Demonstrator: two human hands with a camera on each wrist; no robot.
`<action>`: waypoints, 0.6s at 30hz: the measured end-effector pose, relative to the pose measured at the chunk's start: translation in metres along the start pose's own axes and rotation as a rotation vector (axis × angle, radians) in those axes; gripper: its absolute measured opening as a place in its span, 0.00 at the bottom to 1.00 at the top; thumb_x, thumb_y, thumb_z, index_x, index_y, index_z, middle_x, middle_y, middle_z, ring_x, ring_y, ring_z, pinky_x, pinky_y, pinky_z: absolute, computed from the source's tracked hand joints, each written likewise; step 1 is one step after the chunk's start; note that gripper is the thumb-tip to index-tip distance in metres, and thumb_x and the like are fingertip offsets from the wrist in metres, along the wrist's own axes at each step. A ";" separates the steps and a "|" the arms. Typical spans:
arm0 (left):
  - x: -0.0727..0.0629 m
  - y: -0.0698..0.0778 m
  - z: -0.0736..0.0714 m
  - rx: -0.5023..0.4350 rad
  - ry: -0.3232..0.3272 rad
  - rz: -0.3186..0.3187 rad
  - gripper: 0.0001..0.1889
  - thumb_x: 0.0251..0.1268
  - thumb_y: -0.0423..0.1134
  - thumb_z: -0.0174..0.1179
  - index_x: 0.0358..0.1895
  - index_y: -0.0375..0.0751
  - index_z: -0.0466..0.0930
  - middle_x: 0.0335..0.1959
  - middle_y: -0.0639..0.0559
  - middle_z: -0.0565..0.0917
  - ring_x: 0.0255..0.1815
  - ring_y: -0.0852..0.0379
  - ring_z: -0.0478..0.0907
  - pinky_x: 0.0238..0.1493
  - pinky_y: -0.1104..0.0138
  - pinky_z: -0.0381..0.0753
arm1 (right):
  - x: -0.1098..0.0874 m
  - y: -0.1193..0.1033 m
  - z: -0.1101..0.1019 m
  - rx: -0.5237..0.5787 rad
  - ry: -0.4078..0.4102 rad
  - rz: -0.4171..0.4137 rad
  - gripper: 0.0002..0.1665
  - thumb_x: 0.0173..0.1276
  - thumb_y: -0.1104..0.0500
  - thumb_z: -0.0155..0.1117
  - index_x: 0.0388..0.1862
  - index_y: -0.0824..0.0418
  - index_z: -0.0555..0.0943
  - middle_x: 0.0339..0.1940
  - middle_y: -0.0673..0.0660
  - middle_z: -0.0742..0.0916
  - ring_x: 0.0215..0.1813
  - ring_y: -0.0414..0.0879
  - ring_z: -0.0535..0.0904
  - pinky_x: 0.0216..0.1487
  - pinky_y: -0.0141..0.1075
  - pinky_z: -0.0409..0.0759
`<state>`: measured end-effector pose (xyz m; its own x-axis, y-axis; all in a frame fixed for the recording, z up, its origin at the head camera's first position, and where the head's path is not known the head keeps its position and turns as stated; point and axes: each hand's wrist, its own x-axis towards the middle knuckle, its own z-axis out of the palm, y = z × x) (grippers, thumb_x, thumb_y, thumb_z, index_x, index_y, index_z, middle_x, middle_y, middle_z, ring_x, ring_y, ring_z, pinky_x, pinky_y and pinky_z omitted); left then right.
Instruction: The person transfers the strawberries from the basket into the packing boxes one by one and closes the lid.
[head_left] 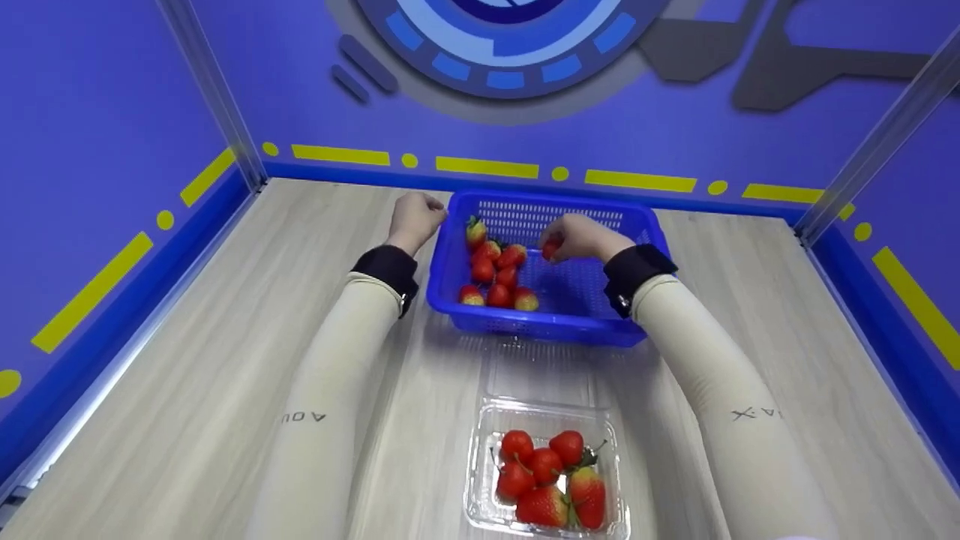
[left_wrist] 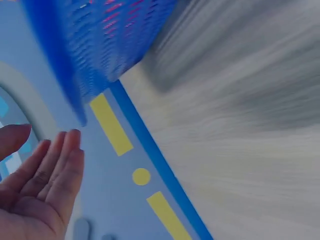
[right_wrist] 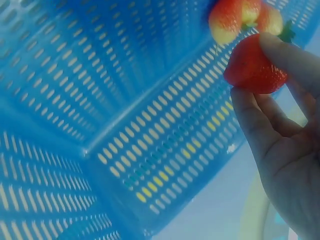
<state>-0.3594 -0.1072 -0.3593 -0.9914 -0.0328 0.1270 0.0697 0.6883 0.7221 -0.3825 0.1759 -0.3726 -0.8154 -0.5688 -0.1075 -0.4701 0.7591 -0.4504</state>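
Observation:
My right hand [head_left: 579, 236] pinches a red strawberry [right_wrist: 255, 67] between thumb and fingers, inside the blue perforated basket [head_left: 540, 324]. Several more strawberries [head_left: 484, 270] lie in the left half of that basket, some with pale or green tips. Just outside its left rim is my left hand [head_left: 415, 221], holding nothing; the left wrist view shows its fingers fairly straight and apart from the basket.
Nearer to me, a clear plastic box [head_left: 474, 465] with its lid folded back holds large strawberries [head_left: 587, 496] and small round red fruits [head_left: 516, 445] with stems. Blue panels [head_left: 300, 97] wall the wooden table [head_left: 247, 322] at the back and sides.

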 end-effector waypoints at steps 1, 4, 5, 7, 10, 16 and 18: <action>0.000 0.002 -0.001 -0.006 0.003 0.016 0.15 0.68 0.31 0.57 0.52 0.25 0.86 0.54 0.33 0.87 0.59 0.40 0.83 0.65 0.55 0.81 | -0.002 0.000 -0.003 0.007 0.007 0.004 0.17 0.58 0.73 0.68 0.48 0.72 0.86 0.44 0.71 0.89 0.48 0.62 0.85 0.55 0.49 0.85; -0.001 0.010 -0.002 -0.010 -0.015 0.049 0.15 0.69 0.31 0.57 0.51 0.26 0.86 0.53 0.33 0.88 0.55 0.41 0.84 0.62 0.56 0.82 | -0.007 -0.001 -0.010 -0.001 0.032 0.007 0.17 0.58 0.73 0.68 0.48 0.71 0.86 0.45 0.70 0.89 0.49 0.61 0.85 0.56 0.50 0.84; -0.002 0.012 -0.002 -0.012 -0.026 0.057 0.15 0.69 0.31 0.57 0.51 0.26 0.86 0.53 0.34 0.88 0.55 0.41 0.84 0.61 0.57 0.82 | -0.008 -0.001 -0.012 -0.007 0.040 0.007 0.16 0.58 0.72 0.68 0.48 0.71 0.86 0.45 0.70 0.89 0.49 0.61 0.84 0.57 0.50 0.83; -0.004 0.017 -0.002 -0.020 -0.047 0.068 0.15 0.70 0.31 0.57 0.52 0.26 0.86 0.55 0.34 0.87 0.56 0.42 0.83 0.62 0.57 0.82 | -0.012 0.000 -0.016 -0.014 0.054 0.010 0.16 0.59 0.72 0.69 0.48 0.70 0.86 0.45 0.69 0.89 0.49 0.60 0.84 0.57 0.51 0.83; -0.009 0.022 -0.002 -0.041 -0.081 0.080 0.15 0.70 0.31 0.58 0.54 0.25 0.84 0.59 0.34 0.85 0.58 0.41 0.84 0.62 0.57 0.83 | -0.018 -0.001 -0.020 -0.030 0.070 -0.001 0.16 0.59 0.71 0.70 0.48 0.69 0.87 0.46 0.69 0.90 0.49 0.60 0.84 0.57 0.52 0.83; -0.020 0.029 -0.005 -0.064 -0.136 0.105 0.16 0.72 0.32 0.59 0.56 0.26 0.83 0.56 0.33 0.87 0.54 0.40 0.86 0.58 0.58 0.86 | -0.035 -0.012 -0.026 -0.026 0.094 -0.062 0.16 0.62 0.69 0.70 0.50 0.68 0.87 0.47 0.68 0.89 0.52 0.61 0.84 0.59 0.54 0.82; -0.024 0.032 -0.006 -0.075 -0.159 0.116 0.16 0.72 0.32 0.59 0.57 0.26 0.83 0.56 0.33 0.87 0.55 0.40 0.86 0.58 0.58 0.86 | -0.041 -0.016 -0.028 -0.026 0.105 -0.074 0.15 0.63 0.69 0.70 0.50 0.68 0.87 0.48 0.68 0.89 0.52 0.61 0.83 0.59 0.54 0.81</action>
<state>-0.3325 -0.0888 -0.3345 -0.9808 0.1626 0.1079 0.1869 0.6250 0.7579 -0.3513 0.1956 -0.3364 -0.8081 -0.5887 0.0191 -0.5380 0.7246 -0.4306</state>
